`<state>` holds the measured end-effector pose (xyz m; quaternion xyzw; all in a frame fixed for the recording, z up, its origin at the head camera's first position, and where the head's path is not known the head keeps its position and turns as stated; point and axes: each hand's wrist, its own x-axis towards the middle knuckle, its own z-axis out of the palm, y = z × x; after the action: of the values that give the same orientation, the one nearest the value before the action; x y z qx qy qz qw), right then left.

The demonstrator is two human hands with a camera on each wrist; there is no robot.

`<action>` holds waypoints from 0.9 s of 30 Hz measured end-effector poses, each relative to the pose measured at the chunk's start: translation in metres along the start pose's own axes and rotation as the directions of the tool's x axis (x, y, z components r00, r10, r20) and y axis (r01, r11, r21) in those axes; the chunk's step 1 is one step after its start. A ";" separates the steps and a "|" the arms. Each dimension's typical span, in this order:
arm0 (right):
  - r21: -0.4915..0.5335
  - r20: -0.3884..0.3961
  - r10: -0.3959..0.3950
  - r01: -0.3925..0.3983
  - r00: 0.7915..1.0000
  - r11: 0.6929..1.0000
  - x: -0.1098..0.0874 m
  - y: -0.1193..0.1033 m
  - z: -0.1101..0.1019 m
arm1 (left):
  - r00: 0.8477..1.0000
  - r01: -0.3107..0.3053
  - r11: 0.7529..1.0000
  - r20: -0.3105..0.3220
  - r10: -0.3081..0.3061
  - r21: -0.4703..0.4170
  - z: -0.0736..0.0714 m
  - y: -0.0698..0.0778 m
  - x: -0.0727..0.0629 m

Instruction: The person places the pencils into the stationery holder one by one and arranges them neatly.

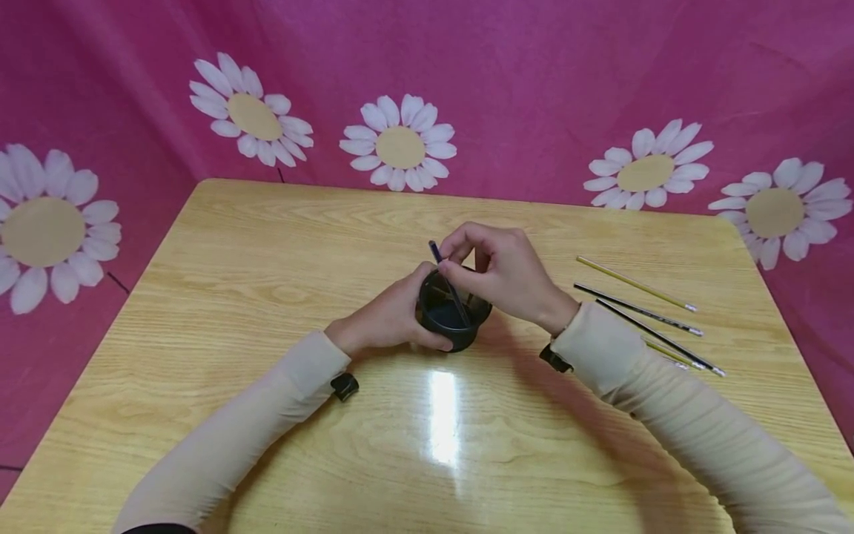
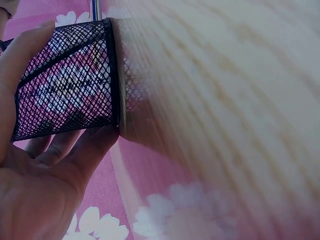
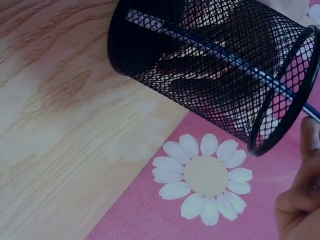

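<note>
Counter [image 1: 373, 460], centre: my right grip [image 1: 502, 273] pinched a dark pencil [image 1: 457, 302] slanting into the mesh cup [image 1: 462, 340] | my left grip [image 1: 394, 311] wrapped its nine-o'clock side | spare pencils [image 1: 638, 309] lay at three o'clock | a slack left hold could have toppled the cup

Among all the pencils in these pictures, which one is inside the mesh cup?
The dark pencil pinched by the right hand: only it leans inside the mesh cup. The other pencils lie on the table, right of the cup.
</note>
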<state>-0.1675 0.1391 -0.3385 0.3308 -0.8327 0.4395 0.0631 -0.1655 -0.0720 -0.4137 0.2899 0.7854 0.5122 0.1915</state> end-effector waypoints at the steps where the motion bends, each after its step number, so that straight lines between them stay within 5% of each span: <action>1: -0.013 -0.004 -0.001 0.001 1.000 1.000 0.002 0.000 0.001 | 1.000 0.001 1.000 0.000 -0.001 -0.001 0.000 0.000 0.000; 11: -0.147 0.004 0.025 -0.024 1.000 0.989 0.014 -0.002 0.012 | 0.999 -0.031 0.999 0.013 0.031 -0.043 0.000 -0.002 0.001; 27: -0.200 0.036 0.052 -0.043 0.998 0.979 0.020 -0.001 0.015 | 0.999 -0.036 0.998 0.038 0.037 -0.044 0.000 0.001 0.002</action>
<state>-0.1790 0.1175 -0.3387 0.3117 -0.8814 0.3484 0.0685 -0.1668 -0.0708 -0.4128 0.3098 0.7649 0.5268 0.2036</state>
